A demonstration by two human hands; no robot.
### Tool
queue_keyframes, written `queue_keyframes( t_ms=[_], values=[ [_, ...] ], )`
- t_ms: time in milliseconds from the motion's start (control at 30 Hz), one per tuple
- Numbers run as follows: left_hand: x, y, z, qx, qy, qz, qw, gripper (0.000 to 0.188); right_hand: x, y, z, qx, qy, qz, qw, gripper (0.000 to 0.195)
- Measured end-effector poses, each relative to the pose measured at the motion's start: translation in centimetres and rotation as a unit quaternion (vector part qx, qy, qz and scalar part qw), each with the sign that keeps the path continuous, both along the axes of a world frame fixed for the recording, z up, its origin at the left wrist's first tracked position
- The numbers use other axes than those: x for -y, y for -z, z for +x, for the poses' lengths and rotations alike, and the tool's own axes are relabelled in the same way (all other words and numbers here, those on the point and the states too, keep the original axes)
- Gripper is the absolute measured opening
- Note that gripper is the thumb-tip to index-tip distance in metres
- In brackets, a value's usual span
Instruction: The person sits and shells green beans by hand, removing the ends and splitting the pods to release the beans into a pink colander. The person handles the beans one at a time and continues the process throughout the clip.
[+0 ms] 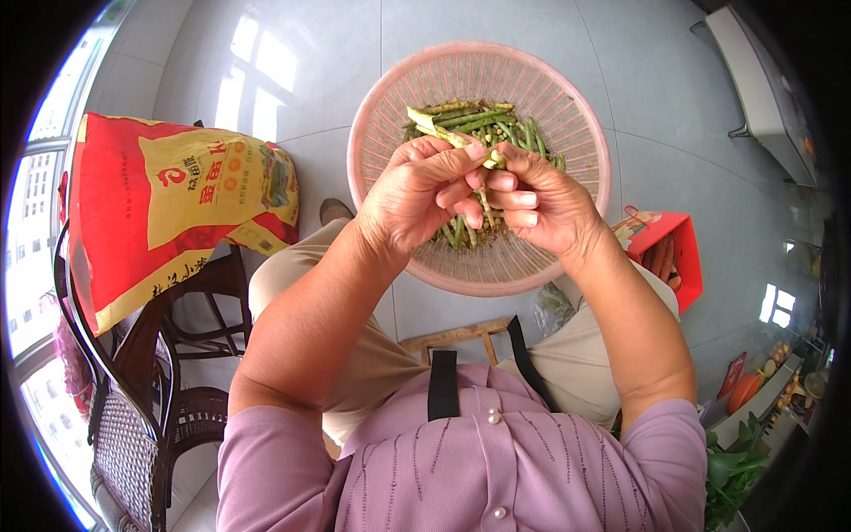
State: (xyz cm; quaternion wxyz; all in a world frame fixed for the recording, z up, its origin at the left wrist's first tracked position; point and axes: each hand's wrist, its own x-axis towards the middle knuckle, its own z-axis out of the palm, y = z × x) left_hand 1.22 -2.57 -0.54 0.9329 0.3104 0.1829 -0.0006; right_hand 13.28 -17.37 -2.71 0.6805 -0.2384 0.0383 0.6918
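My left hand (pixel 422 189) grips a pale yellow-green bean pod (pixel 429 125) between thumb and fingers, and one end of the pod sticks out past the knuckles, flattened and split-looking. Facing it, my right hand (pixel 552 196) pinches the pod's other end with thumb and forefinger. Both sets of fingertips nearly meet above a round pink plastic basket (pixel 479 46). Down in the basket lies a heap of green and yellowish bean pods (pixel 472 123), with small loose beans among them. My hands hide part of this heap.
A red and yellow printed sack (pixel 193 179) rests on a dark wicker chair (pixel 133 412) at left. On the right stands a red box (pixel 688 259) with brown items inside. A clear plastic bag (pixel 553 309) and wooden stool frame (pixel 459 334) are below the basket; leafy plants (pixel 738 459) are lower right.
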Motion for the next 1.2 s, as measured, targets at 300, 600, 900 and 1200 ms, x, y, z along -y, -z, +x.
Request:
queue_keyframes(
  t_ms=[300,600,900,1200],
  values=[
    [0.5,0.1,0.2,-0.009,-0.082,0.12,0.989,0.02,-0.7,-1.8,-1.0,0.415,0.175,-0.088,0.888,0.023],
    [1.1,0.6,0.2,0.033,-0.035,0.154,0.987,0.022,-0.7,-2.5,-1.9,0.389,0.059,-0.025,0.919,0.032],
    [1.2,-0.2,0.2,-0.008,-0.055,0.136,0.989,0.017,-0.1,-1.8,-0.4,0.327,0.077,-0.018,0.942,0.027],
    [0.7,0.2,0.2,-0.014,-0.061,0.102,0.993,0.014,0.4,-0.7,0.5,0.662,0.088,-0.104,0.737,0.028]
  ],
)
